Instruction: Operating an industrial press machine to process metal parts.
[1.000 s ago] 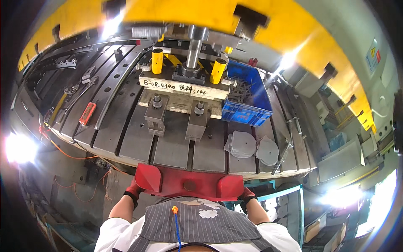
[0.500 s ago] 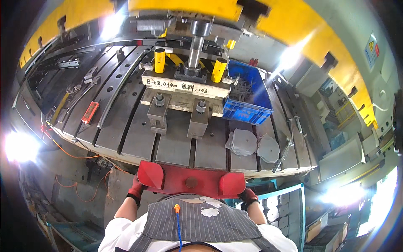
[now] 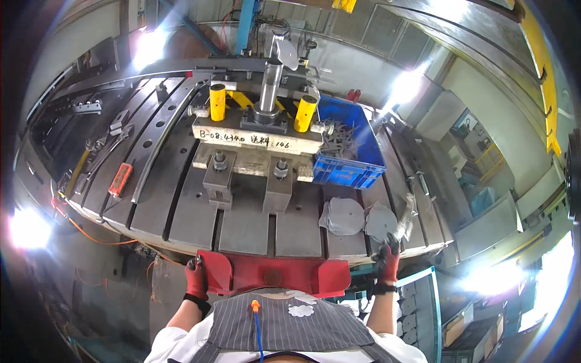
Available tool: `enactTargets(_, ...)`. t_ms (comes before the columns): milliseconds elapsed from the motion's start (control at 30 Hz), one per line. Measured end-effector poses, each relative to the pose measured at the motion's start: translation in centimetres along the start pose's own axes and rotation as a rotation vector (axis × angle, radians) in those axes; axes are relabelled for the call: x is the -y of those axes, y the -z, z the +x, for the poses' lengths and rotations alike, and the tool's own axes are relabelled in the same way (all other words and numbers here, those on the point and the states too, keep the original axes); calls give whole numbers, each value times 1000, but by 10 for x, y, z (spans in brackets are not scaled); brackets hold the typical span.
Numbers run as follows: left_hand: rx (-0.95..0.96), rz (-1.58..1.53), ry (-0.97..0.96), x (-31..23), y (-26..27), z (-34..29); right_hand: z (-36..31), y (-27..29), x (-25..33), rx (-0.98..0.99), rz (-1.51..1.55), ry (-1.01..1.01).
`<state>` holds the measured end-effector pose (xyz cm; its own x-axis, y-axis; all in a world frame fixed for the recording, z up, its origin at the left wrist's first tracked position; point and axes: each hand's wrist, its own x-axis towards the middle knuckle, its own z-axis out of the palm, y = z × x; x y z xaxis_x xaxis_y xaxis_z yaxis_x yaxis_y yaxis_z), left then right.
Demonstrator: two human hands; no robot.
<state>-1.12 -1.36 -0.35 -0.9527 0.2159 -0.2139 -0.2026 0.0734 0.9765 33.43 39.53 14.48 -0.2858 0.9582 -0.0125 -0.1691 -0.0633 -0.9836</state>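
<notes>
My left hand (image 3: 195, 279), in a red glove with dark fingertips, is beside the left end of a red control panel (image 3: 290, 266). Its fingers are loosely bent and nothing shows in them. My right hand (image 3: 387, 261), gloved alike, reaches over the bench's front edge. Its fingers close around the near end of a slim grey tool (image 3: 410, 216), blurred and partly hidden. Just left of this tool lie flat grey metal discs (image 3: 381, 219), beside a thicker stack of discs (image 3: 342, 216). Another grey disc (image 3: 287, 55) is tilted by the top of the die's steel post (image 3: 270, 88).
A die block (image 3: 257, 140) with two yellow posts is clamped on the slotted bench (image 3: 193, 227). Right of it stands a blue crate (image 3: 351, 172) of metal scrap. An orange-red box (image 3: 120, 179) and wrenches (image 3: 118, 139) lie on the left. A rack (image 3: 433, 290) stands below right.
Both hands have left the red panel's ends; the right has moved forward to the tool by the discs. The yellow press part overhead has risen, showing a disc by the post's top.
</notes>
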Motion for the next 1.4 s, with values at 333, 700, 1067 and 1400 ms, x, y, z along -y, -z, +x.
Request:
enactTargets(333,-35,107,-83,9,2,5,183,-240,99,639,-215,408)
enactTargets(700,-157,322,-62,57,14,18,308,-434,118,576,-1142,866)
enactTargets(1067,-107,257,-62,6,0,5,314,-385,111,501,-464,681)
enactTargets(1400,-7,81,-28,10,1,7,96,-166,82,251,-425,392)
